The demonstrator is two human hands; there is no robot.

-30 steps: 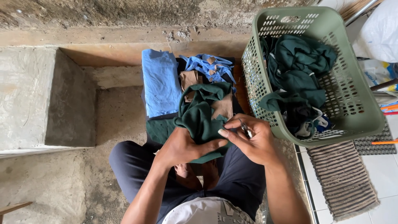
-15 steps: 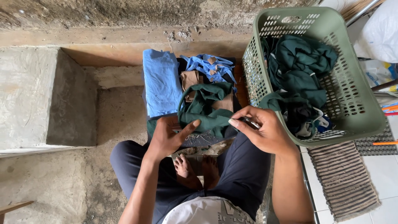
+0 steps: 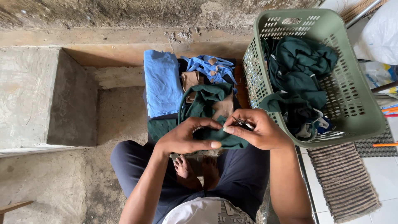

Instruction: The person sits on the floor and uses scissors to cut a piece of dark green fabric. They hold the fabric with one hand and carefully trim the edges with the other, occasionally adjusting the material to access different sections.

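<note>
Dark green garment [image 3: 215,124], crumpled at frame centre, pinched by left hand [image 3: 186,139]; right hand [image 3: 257,130] grips it with a small metal tool [image 3: 243,123]. Hands have drawn closer together than before.

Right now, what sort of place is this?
Likely a home laundry or sewing corner on a bare concrete floor: a green laundry basket of dark clothes, folded garments, a striped mat.

A rough, stained wall [image 3: 124,10] runs along the top, with a pale ledge [image 3: 103,37] below it. At left stands a grey concrete block [image 3: 29,95], its inner side in shadow. The floor [image 3: 112,120] is bare, gritty cement. At right it gives way to white tiles [image 3: 389,174], where a striped mat [image 3: 344,178] lies beside a dark rubber mat [image 3: 373,145]. Soft, even daylight falls throughout.
</note>
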